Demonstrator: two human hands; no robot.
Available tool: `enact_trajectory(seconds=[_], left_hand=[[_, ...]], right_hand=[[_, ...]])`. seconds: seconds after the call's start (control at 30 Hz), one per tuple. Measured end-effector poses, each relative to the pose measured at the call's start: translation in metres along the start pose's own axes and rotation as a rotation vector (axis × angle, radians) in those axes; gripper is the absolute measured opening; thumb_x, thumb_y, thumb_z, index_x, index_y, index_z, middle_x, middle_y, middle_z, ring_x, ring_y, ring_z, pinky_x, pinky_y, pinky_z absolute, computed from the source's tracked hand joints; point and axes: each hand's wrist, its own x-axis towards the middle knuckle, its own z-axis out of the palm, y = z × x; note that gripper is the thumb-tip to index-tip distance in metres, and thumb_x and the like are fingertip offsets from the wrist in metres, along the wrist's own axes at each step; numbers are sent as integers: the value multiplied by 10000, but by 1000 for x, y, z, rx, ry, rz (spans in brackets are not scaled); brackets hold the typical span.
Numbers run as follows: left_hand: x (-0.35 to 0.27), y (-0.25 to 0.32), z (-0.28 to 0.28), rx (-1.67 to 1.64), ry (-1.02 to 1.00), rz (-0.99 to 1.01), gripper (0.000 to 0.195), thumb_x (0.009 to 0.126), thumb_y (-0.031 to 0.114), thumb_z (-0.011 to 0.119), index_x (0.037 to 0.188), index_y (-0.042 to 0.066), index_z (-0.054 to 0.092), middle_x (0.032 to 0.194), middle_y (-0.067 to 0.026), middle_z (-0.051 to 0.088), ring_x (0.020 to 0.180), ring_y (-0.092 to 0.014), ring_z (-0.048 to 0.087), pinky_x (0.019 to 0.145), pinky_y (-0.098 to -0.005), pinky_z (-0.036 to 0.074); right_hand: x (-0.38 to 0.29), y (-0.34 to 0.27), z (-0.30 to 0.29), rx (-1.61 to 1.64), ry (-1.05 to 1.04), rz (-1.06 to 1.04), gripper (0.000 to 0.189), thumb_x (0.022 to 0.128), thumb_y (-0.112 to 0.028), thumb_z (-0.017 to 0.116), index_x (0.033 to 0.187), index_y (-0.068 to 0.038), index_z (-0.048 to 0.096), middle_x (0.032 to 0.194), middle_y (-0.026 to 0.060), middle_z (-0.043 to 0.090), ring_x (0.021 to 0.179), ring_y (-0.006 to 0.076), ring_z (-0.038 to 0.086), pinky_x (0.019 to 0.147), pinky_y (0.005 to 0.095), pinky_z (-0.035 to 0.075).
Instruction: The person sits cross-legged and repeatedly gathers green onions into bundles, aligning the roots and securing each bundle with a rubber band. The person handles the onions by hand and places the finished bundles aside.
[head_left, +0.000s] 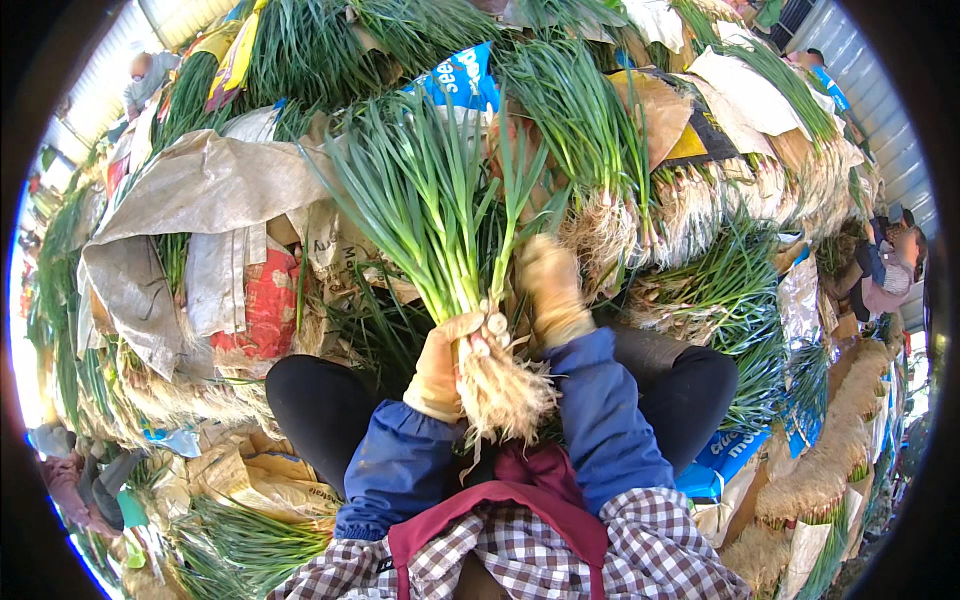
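My left hand (441, 367), in a pale work glove, grips a bunch of green onion plants (442, 255) by the stems just above the roots. The long leaves fan upward and away from me. A shaggy mass of pale roots (510, 394) hangs over the right side of that hand, with a few small white bulb ends above it. My right hand (551, 285), also gloved, is motion-blurred just right of the bunch's stems. Its fingers are unclear, so I cannot tell whether it holds anything.
A heap of rooted onion plants (585, 142) lies ahead, partly under sacks. At left, a grey woven sheet (202, 180) covers a red sack (262, 304). More plants (697, 300) lie beyond my right knee (694, 386). Other people sit at the far left and right edges.
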Motion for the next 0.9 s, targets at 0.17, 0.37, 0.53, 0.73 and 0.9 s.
enact_trajectory(seconds=[0.17,0.37,0.53,0.73,0.9], left_hand=[[-24,-1,2,-17,65,24,211,808,90,583,1008,29,549,810,-91,555,735,-229,525,688,-324,470],[-20,-2,-2,94,117,41,219,809,90,589,1010,15,545,816,-101,571,725,-233,556,682,-318,497],[-36,-4,-5,78,107,8,230,805,111,589,1020,37,549,818,-94,572,738,-234,560,695,-337,497],[-35,-9,-13,109,135,41,255,807,81,588,1042,-15,564,830,-123,620,669,-216,595,661,-295,529],[-38,-8,-20,35,62,7,264,812,78,587,1044,-46,568,809,-127,620,638,-183,585,669,-288,523]], right_hand=[[-5,-6,-24,96,-241,53,318,986,-326,445,1146,-88,581,643,40,594,528,125,563,464,272,488],[-33,-4,15,-750,-281,-596,355,900,-234,480,1146,17,528,658,124,621,589,308,625,516,430,488],[-5,-15,-7,-681,-192,-334,269,915,-218,467,812,-26,626,681,131,633,620,307,639,578,414,515],[-64,-30,-22,379,-1002,162,427,954,-419,506,812,-29,607,669,13,584,604,122,539,595,262,447],[-93,-37,-26,910,-958,289,344,948,-340,530,706,-98,496,629,-36,445,544,78,409,507,212,344]])
